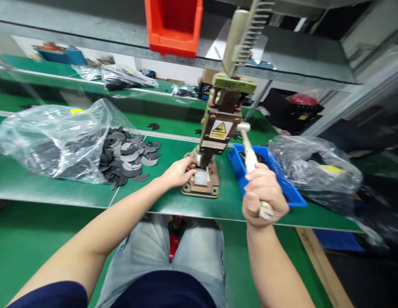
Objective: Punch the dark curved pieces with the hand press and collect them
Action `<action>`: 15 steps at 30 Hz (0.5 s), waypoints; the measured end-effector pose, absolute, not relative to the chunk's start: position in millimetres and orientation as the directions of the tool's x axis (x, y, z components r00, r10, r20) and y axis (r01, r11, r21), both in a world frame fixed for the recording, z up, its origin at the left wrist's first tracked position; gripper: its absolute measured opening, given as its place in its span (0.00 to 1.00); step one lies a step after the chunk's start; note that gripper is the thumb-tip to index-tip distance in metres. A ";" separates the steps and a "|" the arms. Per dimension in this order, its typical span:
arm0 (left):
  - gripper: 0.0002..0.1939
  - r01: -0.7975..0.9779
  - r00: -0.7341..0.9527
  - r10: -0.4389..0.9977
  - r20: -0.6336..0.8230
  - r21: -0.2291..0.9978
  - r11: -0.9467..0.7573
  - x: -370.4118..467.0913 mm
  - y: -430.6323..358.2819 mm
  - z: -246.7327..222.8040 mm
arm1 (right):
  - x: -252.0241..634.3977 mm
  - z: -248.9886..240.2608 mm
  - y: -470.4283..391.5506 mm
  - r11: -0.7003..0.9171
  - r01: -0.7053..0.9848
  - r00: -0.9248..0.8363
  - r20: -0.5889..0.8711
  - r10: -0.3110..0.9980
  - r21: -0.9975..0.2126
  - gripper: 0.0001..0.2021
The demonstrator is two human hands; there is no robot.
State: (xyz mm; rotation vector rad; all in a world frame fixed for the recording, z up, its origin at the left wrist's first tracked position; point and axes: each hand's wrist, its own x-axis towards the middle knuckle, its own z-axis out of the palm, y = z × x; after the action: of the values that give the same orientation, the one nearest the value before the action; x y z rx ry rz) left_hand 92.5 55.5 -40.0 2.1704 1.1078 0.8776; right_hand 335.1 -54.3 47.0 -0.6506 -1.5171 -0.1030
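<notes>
My right hand [264,194] is wrapped around the pale lever handle [249,155] of a hand press [219,124]. The lever stands tilted up at the press's right side. My left hand [181,172] reaches to the press base [213,182], its thumb and fingertips drawn together beside the small metal plate [200,177] under the ram [205,159]. Whatever those fingertips hold is hidden. To the left lies a heap of dark grey crescent-shaped pieces [130,156], spilling from a clear plastic bag [57,141].
Right of the press, a blue tray [239,171] holds dark pieces, with another filled plastic bag [317,171] beside it. An orange bin [175,42] sits on the shelf [301,53] above. Loose crescents lie on the green table [173,147] behind.
</notes>
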 end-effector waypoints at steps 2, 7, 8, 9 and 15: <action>0.14 0.547 0.464 0.805 0.370 0.596 -0.588 67.7 37.7 -40.6 | 333.9 48.5 -50.8 0.838 0.446 0.093 0.947 0.306 -0.315 0.11; 0.16 0.858 0.299 0.870 0.391 0.290 -0.425 -20.1 -7.0 -50.1 | 331.9 47.5 -40.7 0.842 0.446 0.151 0.953 0.262 -0.303 0.13; 0.18 0.900 0.253 0.886 0.388 0.242 -0.363 -33.9 -13.9 -53.2 | 330.8 46.6 -39.1 0.843 0.444 0.171 0.952 0.253 -0.304 0.14; 0.19 0.925 0.228 0.897 0.378 0.205 -0.321 -44.0 -20.2 -56.6 | 329.6 45.9 -37.7 0.845 0.439 0.189 0.951 0.244 -0.305 0.15; 0.30 0.887 0.386 0.887 0.255 0.164 -0.433 -33.6 -61.3 -72.8 | 327.2 45.1 -37.4 0.842 0.440 0.211 0.948 0.239 -0.311 0.15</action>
State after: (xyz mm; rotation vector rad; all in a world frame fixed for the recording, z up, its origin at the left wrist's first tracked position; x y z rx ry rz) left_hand -33.6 -61.3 -72.8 2.6142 1.6729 0.4815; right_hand 327.2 -37.4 45.1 -0.5996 -1.3753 -0.1517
